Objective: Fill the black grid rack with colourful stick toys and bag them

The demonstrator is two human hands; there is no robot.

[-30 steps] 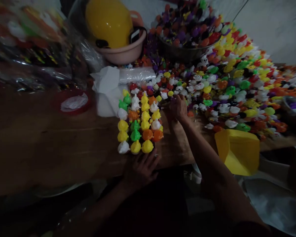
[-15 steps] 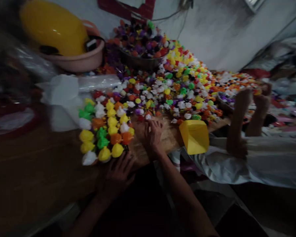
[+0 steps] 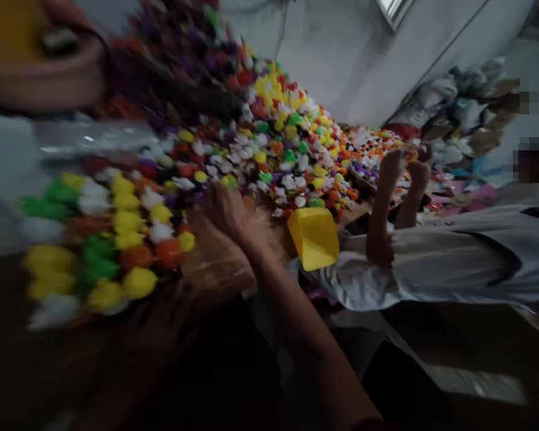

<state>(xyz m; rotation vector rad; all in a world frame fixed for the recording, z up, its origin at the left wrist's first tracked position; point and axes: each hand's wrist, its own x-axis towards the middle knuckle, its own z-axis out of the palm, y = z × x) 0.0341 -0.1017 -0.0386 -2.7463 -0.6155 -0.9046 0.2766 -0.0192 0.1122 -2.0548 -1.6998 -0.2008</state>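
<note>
My right hand point(image 3: 227, 209) reaches to the near edge of a heap of small colourful plastic toys point(image 3: 242, 149). Its fingertips are blurred among them, so whether it grips one is unclear. Several rows of yellow, green, white and orange toys point(image 3: 128, 221) stand close together on the wooden table point(image 3: 215, 254), left of that hand. Dim and smeared, my left hand point(image 3: 161, 317) lies by the front of these rows, fingers stretched out, near a yellow toy point(image 3: 139, 282). No object shows in it.
A yellow scoop-like container point(image 3: 314, 239) stands at the table edge on the right. Beyond it, another person point(image 3: 449, 257) has both hands raised near the heap. A heaped metal bowl point(image 3: 197, 96) and a pink basin point(image 3: 72, 78) are at the back left, behind a clear plastic bag point(image 3: 94, 139).
The view has swung right, so the rows and basin sit farther left and more of the other person shows. My right hand has pushed slightly farther into the heap's edge.
</note>
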